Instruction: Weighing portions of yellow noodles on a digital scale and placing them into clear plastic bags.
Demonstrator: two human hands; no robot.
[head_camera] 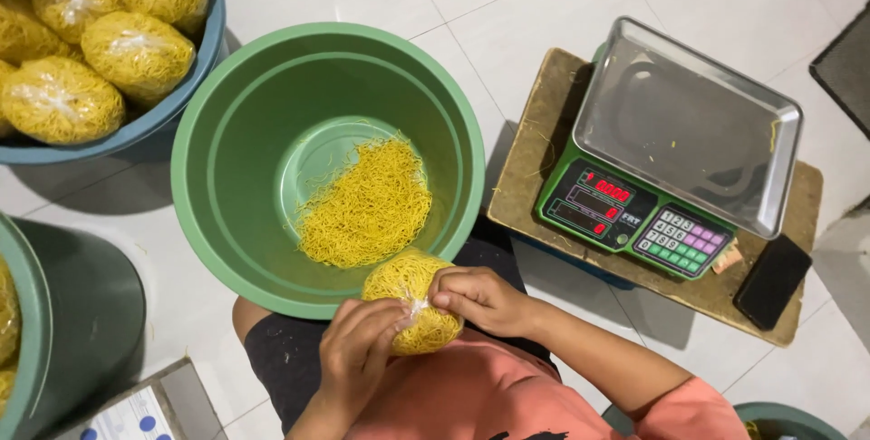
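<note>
Both my hands hold a clear plastic bag of yellow noodles (pixel 405 288) over my lap, at the near rim of a green basin. My left hand (pixel 360 349) grips the bag from below and its thumb presses the gathered mouth. My right hand (pixel 480 299) pinches the twisted plastic at the bag's mouth. The green basin (pixel 227 186) in front of me holds a loose heap of thin yellow noodles (pixel 367 206) on its bottom.
A blue tub (pixel 195 46) at the upper left is full of several packed noodle bags (pixel 136 50). A green digital scale (pixel 634 213) with a steel tray (pixel 689 123) stands on a wooden board (pixel 535 132) at the right. A black phone (pixel 772 281) lies on the board. Another green bucket (pixel 36 313) stands at the left.
</note>
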